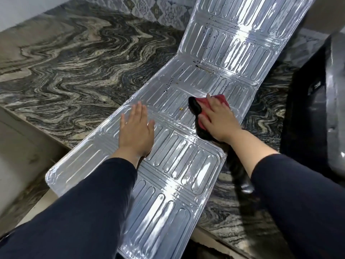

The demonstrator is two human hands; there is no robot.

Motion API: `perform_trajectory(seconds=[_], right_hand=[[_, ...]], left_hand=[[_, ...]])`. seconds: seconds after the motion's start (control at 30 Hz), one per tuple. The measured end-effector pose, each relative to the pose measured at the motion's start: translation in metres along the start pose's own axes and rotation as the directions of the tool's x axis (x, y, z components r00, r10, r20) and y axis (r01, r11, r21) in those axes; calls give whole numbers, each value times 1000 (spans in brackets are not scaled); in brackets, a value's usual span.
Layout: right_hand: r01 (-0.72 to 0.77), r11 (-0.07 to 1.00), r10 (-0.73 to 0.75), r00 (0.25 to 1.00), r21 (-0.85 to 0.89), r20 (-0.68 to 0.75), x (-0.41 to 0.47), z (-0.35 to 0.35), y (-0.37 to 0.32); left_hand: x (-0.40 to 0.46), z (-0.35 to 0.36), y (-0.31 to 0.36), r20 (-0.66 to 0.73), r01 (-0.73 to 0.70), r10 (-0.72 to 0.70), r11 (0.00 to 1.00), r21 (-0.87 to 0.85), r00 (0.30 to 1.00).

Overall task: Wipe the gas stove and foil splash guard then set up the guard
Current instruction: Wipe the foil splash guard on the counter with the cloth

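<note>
The silver foil splash guard (186,161) lies unfolded across the marble counter, its far panel tilted up against the tiled wall and its near end hanging over the counter's front edge. Dark specks and a small yellow crumb (180,108) dot the middle panel. My left hand (135,129) rests flat on the guard, fingers spread, holding nothing. My right hand (218,120) presses a red and black cloth (197,111) onto the middle panel, just right of the crumb. The gas stove (317,109) shows as a dark shape at the right edge, mostly cut off.
The swirled grey marble counter (74,62) stretches to the left and back. A patterned tiled wall (155,10) runs behind it. A step down in the counter edge (28,131) lies at the left.
</note>
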State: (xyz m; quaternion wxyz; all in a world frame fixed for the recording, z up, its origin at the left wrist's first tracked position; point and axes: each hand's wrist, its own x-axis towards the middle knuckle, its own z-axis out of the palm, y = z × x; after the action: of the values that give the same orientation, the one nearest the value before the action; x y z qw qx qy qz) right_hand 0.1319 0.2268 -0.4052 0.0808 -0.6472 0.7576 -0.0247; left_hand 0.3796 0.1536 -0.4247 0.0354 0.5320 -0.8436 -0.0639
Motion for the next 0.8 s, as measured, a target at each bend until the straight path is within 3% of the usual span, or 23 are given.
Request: perform_trajectory(seconds=[0.13,0.27,0.4,0.57,0.7,0.8], right_hand=[[-101,995,101,995,-18,13,17,-1,-3],[-87,996,87,996,-23,-2,-14,8,-21],[117,993,-117,993,-14,15,-59,10,-48],[387,922,-387,922,8,28,-86,23,-97],[364,931,-365,931,17,15,-43,23,-105],[258,966,-257,966,4,-30,-1,14,-79]], left_hand=[[2,0,0,14,4,-4,1000,9,1000],[-4,-2,-9,36,-42,41,999,23,999],[-34,-4,-20,39,-77,76,997,5,996],[-60,-3,-32,30,-92,91,996,17,995],[-61,-4,-32,10,-87,87,996,-9,996],[-62,-4,-31,22,-68,68,997,-20,997]])
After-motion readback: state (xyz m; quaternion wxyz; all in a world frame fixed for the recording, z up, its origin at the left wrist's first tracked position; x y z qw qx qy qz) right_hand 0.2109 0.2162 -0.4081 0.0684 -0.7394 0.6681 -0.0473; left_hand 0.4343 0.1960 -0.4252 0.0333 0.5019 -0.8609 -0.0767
